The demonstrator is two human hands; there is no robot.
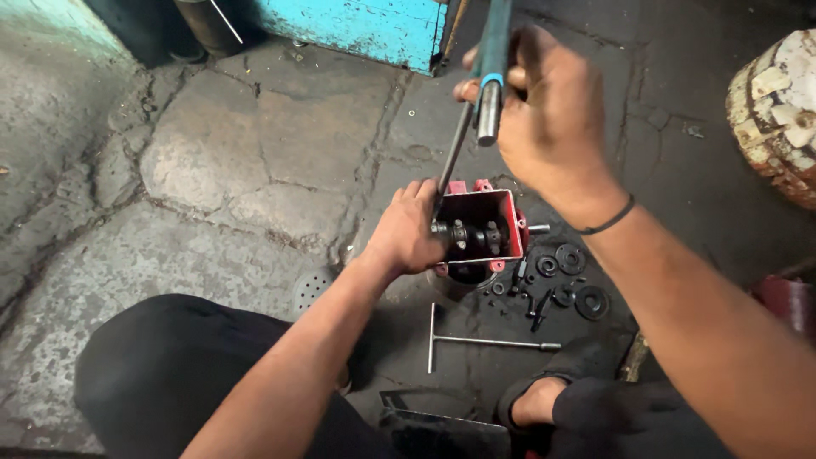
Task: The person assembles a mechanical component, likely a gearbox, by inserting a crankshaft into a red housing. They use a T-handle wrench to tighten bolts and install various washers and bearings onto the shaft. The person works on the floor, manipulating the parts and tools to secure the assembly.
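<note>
Cracked concrete floor is carrying everything as we are bracing the red gearbox housing (480, 225) with our left hand (408, 234) clasped on its left wall, while our right hand (544, 110), fisted around a steel pipe (490, 76), is hovering above, its thin rod (452, 157) slanting down into the shaft; washers (569, 272) and T-wrench (484, 342) are lying nearer our feet.

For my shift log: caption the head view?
Left hand steadies red housing; right hand holds pipe above it.
</note>
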